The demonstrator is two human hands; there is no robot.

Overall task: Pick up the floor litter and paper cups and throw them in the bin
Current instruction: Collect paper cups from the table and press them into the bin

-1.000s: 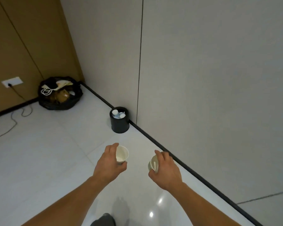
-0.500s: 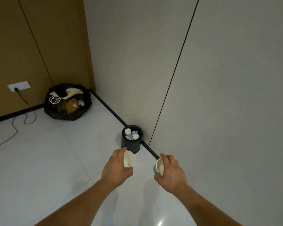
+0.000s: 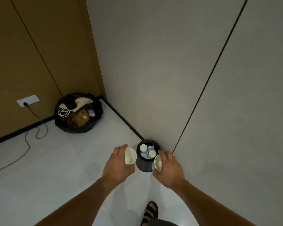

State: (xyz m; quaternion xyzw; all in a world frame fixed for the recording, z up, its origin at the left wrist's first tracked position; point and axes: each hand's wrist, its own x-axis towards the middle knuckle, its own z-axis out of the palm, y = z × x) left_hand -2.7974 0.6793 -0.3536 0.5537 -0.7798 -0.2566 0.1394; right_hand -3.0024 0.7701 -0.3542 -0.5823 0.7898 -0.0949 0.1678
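Note:
A small black round bin [image 3: 143,165] stands on the floor against the grey wall, holding two white paper cups and some crumpled paper. My left hand [image 3: 117,167] grips a white paper cup [image 3: 130,157] just left of the bin's rim, its mouth tipped toward me. My right hand [image 3: 169,169] grips a second white paper cup [image 3: 157,163] at the bin's right rim, also tilted. Both cups are level with the bin's top, one on each side.
A large black rubbish bag [image 3: 78,114] stuffed with paper bags and cardboard sits in the corner. A cable [image 3: 27,139] trails over the floor from a wall socket [image 3: 28,100]. My sandalled foot [image 3: 150,212] stands on the white tiles below the bin.
I have walked closer to the small bin; it now lies right between my hands. Both hands still hold their cups and have come up beside the rim.

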